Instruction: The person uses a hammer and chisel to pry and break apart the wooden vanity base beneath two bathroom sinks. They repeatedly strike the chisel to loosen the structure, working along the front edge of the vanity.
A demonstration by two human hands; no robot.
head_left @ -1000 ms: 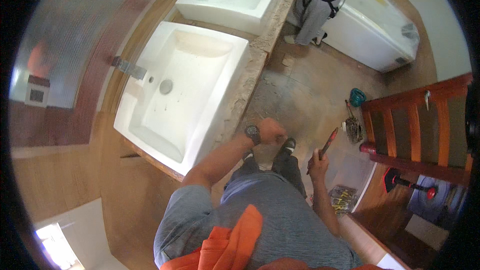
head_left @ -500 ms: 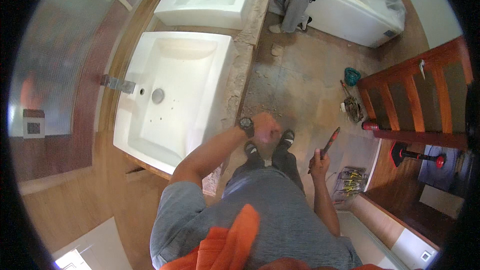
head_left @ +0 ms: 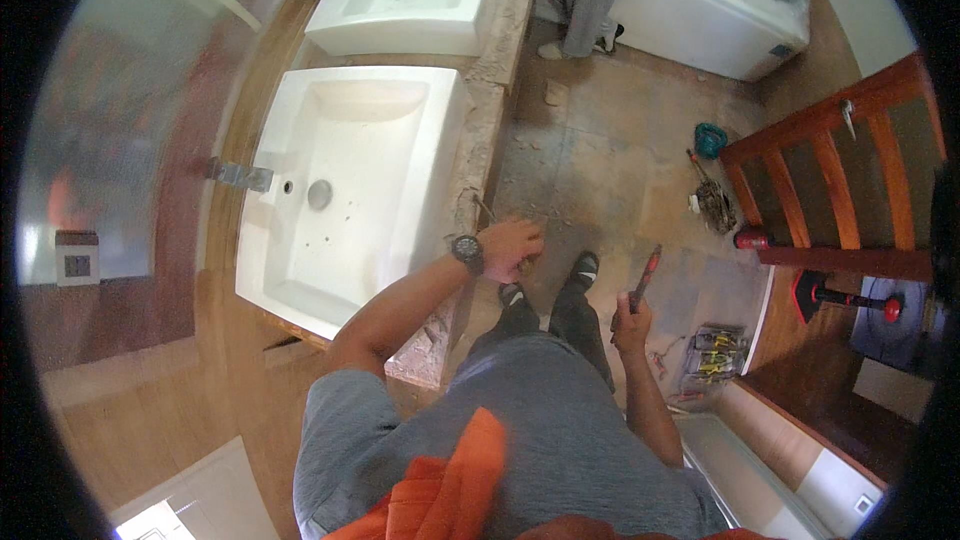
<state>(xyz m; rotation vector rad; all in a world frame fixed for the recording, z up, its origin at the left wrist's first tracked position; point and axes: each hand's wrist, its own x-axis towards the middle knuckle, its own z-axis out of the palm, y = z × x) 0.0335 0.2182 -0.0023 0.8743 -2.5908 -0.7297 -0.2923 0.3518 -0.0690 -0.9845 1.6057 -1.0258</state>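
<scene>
White square ceramic basin [head_left: 340, 180] sits in its stone counter [head_left: 490, 90], and beside its front edge your left hand [head_left: 510, 248] curls half-closed, gripping nothing I can make out, while your right hand [head_left: 631, 322] clasps a red-handled tool [head_left: 645, 276], idle.

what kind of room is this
Most likely a bathroom under renovation: two white basins sit on a stone counter, a white bathtub stands beyond, and tools lie on the bare, dusty floor.

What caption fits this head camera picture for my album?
Right hand holds a red-handled tool; left hand at the counter edge beside a white sink.
</scene>
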